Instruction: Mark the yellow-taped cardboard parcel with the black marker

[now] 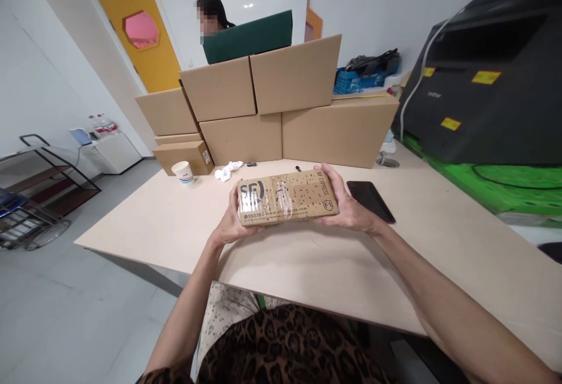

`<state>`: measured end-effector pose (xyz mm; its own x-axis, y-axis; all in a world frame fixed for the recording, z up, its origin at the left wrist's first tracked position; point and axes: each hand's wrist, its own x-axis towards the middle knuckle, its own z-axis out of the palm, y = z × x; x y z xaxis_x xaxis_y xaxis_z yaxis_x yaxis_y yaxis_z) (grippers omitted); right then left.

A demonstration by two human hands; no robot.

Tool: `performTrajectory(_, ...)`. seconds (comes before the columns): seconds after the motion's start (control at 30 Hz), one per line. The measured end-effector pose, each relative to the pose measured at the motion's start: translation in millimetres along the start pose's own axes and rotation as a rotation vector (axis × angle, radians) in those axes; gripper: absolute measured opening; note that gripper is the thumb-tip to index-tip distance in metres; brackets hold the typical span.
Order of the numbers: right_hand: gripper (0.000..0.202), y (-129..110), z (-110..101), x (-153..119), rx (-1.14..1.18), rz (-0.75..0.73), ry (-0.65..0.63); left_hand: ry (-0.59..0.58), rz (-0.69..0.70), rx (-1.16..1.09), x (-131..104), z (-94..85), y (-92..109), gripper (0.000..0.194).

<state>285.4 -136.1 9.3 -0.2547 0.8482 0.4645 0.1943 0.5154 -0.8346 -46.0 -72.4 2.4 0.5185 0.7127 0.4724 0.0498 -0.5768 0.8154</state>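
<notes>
Between my two hands is a small brown cardboard box, printed with SF Express lettering and a row of dark specks. Clear tape shines across its middle. My left hand grips the left end, with fingers around the edge and underneath. The right end is held by my right hand, its thumb along the lower side. The box is tilted so its printed face turns toward me, over the pale table. A black tablet-like slab lies just beyond my right wrist.
Stacked cardboard boxes wall off the table's far side, with a dark green box on top and a person behind. A paper cup and crumpled tissue stand at left. A big black printer fills the right.
</notes>
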Motion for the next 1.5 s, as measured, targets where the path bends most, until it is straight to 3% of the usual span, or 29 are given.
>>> performTrajectory(0.23,0.138,5,-2,1,-0.028,0.006,-0.021,0.061,0.037,0.057,-5,4.7,-1,0.128)
performTrajectory(0.4,0.120,14,-17,1,-0.140,-0.046,-0.001,0.155,0.026,0.056,-7,-1.5,-9,0.129)
performTrajectory(0.47,0.109,20,-23,2,-0.125,-0.026,0.094,0.241,0.021,0.051,-7,-7.8,-13,0.129)
performTrajectory(0.63,0.081,36,-37,7,-0.134,0.069,0.533,0.476,-0.029,-0.045,-9,-26.3,-21,0.117)
performTrajectory(0.67,0.071,39,-38,9,-0.193,0.103,0.572,0.511,-0.036,-0.091,-10,-28.7,-22,0.115)
performTrajectory(0.73,0.051,42,-38,17,-0.399,0.227,0.534,0.549,-0.044,-0.183,-11,-31.1,-24,0.112)
performTrajectory(0.87,0.030,48,-24,46,-0.712,0.444,0.304,0.519,-0.062,-0.243,-13,-28.3,-26,0.112)
performTrajectory(1.0,0.022,61,0,81,-0.761,0.536,0.240,0.447,-0.043,-0.189,-15,-22.3,-25,0.118)
performTrajectory(1.1,0.019,72,10,101,-0.745,0.631,0.251,0.362,-0.016,-0.134,-16,-17.6,-22,0.125)
performTrajectory(1.23,0.010,82,6,113,-0.634,0.743,0.302,0.276,0.004,-0.087,-18,-11.1,-19,0.129)
performTrajectory(1.5,0.030,74,-19,84,-0.197,0.649,0.505,0.250,0.023,-0.081,-21,0.2,-21,0.134)
